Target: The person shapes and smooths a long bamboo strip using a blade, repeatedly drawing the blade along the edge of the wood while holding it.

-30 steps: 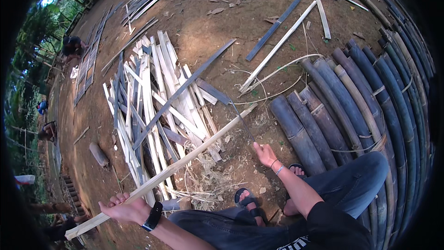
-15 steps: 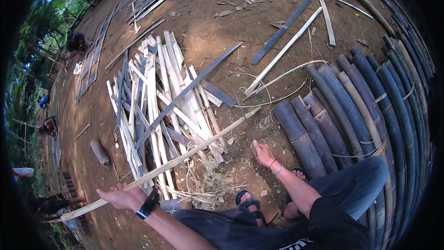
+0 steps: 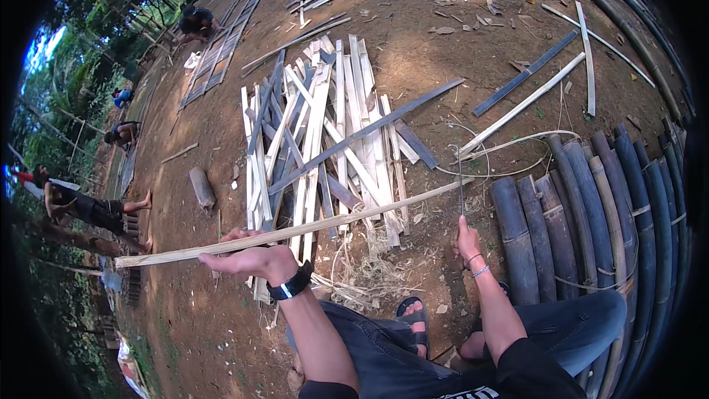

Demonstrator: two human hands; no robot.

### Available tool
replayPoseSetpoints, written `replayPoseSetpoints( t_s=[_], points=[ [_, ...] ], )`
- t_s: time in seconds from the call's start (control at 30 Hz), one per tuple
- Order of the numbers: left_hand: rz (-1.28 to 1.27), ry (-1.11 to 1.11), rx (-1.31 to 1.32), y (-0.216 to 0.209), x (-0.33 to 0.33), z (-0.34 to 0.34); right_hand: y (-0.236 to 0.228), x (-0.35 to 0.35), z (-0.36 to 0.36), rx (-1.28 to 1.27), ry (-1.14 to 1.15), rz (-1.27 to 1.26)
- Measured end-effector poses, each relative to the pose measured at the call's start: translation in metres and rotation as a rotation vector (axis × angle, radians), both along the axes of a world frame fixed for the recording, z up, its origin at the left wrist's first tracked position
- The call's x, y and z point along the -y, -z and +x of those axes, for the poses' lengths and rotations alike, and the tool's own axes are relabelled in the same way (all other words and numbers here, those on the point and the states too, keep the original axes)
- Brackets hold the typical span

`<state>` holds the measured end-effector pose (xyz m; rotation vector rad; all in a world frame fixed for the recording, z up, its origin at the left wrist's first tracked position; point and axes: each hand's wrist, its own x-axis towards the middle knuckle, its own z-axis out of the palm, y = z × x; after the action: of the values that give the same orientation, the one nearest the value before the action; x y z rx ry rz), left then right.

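A long, pale split bamboo strip (image 3: 354, 214) runs from the left up to the right across my front. My left hand (image 3: 258, 260) is closed on it near its left end, thumb on the near side and fingers partly hidden behind. My right hand (image 3: 466, 242) grips a thin knife (image 3: 461, 188), its handle mostly covered by my fingers. The narrow dark blade points away from me and crosses the strip near its far right end; whether it touches is too small to tell. Beneath the strip, fine shavings (image 3: 377, 258) litter the ground by my sandalled foot (image 3: 413, 318).
A pile of split bamboo (image 3: 317, 133) lies beyond the strip. Dark bamboo poles (image 3: 517, 244) are stacked at my right. Loose slats (image 3: 524, 74) lie farther off, and a short bamboo piece (image 3: 201, 188) at left. A person (image 3: 92, 207) stands left; others crouch near a slatted panel (image 3: 221, 55).
The view has swung left, so the scene sits farther right. My left hand and its end of the strip are raised, the strip lying flatter. The knife has turned more upright.
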<state>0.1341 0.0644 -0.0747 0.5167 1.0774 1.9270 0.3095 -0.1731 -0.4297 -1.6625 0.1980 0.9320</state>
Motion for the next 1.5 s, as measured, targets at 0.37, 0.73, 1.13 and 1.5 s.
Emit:
replayPoseSetpoints(
  t_s=[0.37,0.73,1.13,1.5],
  points=[
    [0.428,0.68,0.031,-0.021,0.041,-0.007,-0.168,0.002,-0.075,0.487,-0.419,0.153],
    [0.503,0.715,0.041,-0.008,0.042,-0.038,-0.222,0.003,-0.109,0.77,-0.484,-0.007],
    [0.47,0.89,0.21,-0.004,0.041,-0.034,-0.233,0.028,-0.074,1.131,-0.515,-0.388],
    [0.527,0.906,0.204,-0.008,0.036,-0.027,-0.285,0.084,0.002,1.267,-0.5,-0.72]
  ],
)
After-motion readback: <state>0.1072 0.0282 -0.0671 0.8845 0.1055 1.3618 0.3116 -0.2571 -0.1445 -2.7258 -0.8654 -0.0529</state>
